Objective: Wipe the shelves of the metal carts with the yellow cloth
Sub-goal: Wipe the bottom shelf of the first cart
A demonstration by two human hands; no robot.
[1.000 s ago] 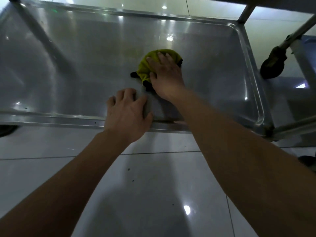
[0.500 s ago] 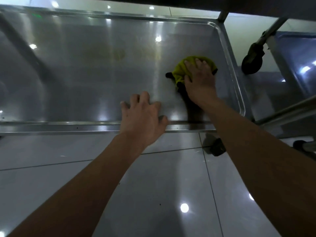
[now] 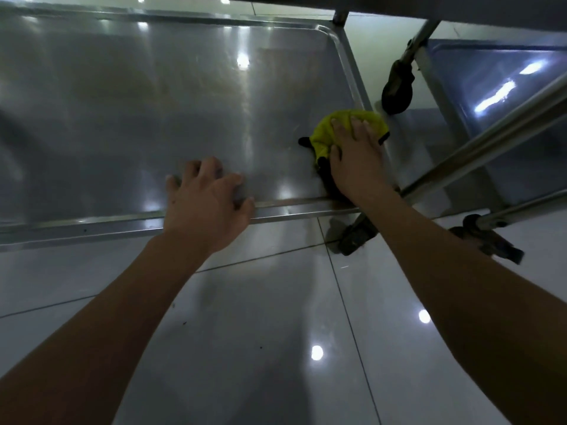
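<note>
Head view shows my right hand (image 3: 357, 161) pressing flat, fingers straight, on the yellow cloth (image 3: 329, 130) at the shelf's (image 3: 153, 118) right rim. My left hand (image 3: 205, 207) rests on the near rim, fingers spread, gripping nothing. Pushing further could drag the cloth over the rim, off the shelf. The cloth is bunched; its long axis runs from near-left to far-right.

Right hand (image 3: 356, 161) has slid the cloth (image 3: 337, 130) rightward across the shelf (image 3: 153, 118) to its right rim.
</note>
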